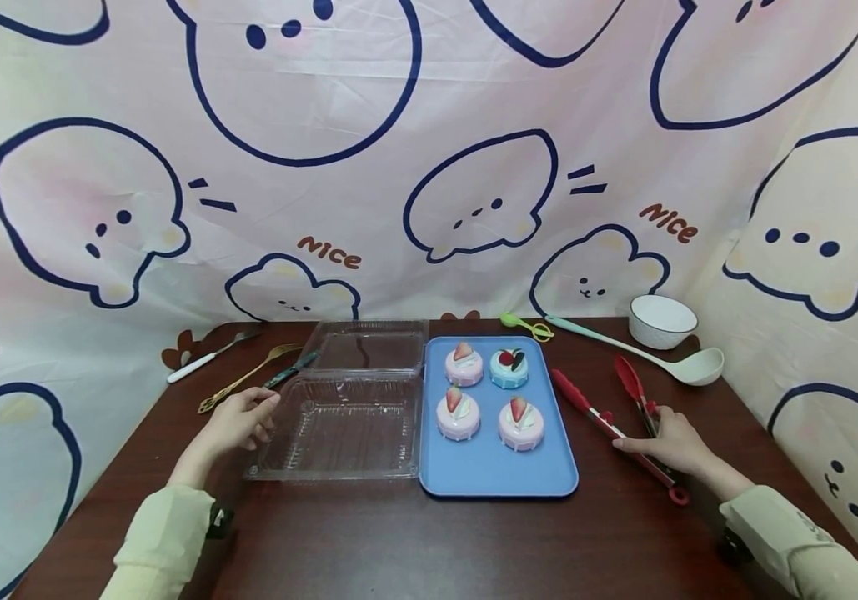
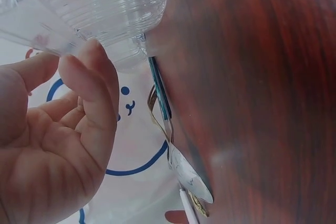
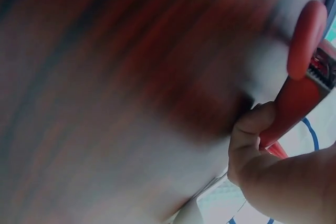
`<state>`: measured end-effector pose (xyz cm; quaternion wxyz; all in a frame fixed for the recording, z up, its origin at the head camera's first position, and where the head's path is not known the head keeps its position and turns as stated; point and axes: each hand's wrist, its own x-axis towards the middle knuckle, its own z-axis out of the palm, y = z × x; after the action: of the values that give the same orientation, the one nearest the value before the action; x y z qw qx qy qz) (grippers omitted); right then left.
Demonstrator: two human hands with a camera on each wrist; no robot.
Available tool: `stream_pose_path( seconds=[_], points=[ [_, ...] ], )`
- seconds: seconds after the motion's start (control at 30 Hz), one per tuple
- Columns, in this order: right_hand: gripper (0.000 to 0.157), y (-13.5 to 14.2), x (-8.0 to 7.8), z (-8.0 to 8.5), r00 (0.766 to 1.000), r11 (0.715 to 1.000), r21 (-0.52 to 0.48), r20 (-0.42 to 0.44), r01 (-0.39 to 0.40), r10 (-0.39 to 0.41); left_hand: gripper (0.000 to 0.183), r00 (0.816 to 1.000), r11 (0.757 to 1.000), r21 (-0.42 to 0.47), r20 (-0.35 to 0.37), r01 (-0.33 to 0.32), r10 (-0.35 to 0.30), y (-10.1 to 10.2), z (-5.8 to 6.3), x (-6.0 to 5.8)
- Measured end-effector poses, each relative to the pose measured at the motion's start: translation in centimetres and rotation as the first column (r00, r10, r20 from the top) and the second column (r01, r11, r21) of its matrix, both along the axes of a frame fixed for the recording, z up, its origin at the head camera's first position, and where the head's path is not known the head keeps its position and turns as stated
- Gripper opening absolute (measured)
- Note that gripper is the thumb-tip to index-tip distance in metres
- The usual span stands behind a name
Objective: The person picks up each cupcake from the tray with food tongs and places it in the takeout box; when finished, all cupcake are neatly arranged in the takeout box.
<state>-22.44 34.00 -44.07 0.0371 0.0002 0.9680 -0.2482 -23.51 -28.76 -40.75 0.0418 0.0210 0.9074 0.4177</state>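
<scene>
A person in pale sleeves [image 1: 162, 533] works with both bare hands at a dark wood table [image 1: 338, 542]. The left hand [image 1: 241, 421] is at the 9 o'clock edge of a clear plastic clamshell box [image 1: 353, 425], thumb and forefinger together on its rim; the box lies open, its lid folded back toward 12 o'clock. The right hand [image 1: 672, 442] is clamped on red kitchen tongs [image 1: 574, 387], whose heads stand apart and point toward 11 o'clock.

Between them, a blue tray [image 1: 489, 475] sits just beside the box at its 3 o'clock, with the tongs at the tray's own 3 o'clock. It bears three strawberry-topped pink cakes [image 1: 522, 433], at 11, 9 and 3 o'clock from its centre, and one blue cake [image 1: 509, 379] just past 12.

Toward 10 o'clock of the box lie a teal-handled utensil [image 1: 289, 371], a gold-toned fork [image 1: 248, 377] and a white-handled utensil [image 1: 192, 367]. A ladle [image 1: 631, 347] and a white bowl [image 1: 661, 329] are at the tray's 2 o'clock.
</scene>
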Motion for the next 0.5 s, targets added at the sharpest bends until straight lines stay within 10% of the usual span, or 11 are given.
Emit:
stream_pose_path(
  seconds=[0.5],
  points=[
    [0.1,0.17,0.08,-0.07,0.999,0.987,-0.157,-0.012,0.039,-0.041,0.046,0.999,0.998,-0.043,-0.01,0.041,-0.042,0.01,0.22,0.42]
  ],
)
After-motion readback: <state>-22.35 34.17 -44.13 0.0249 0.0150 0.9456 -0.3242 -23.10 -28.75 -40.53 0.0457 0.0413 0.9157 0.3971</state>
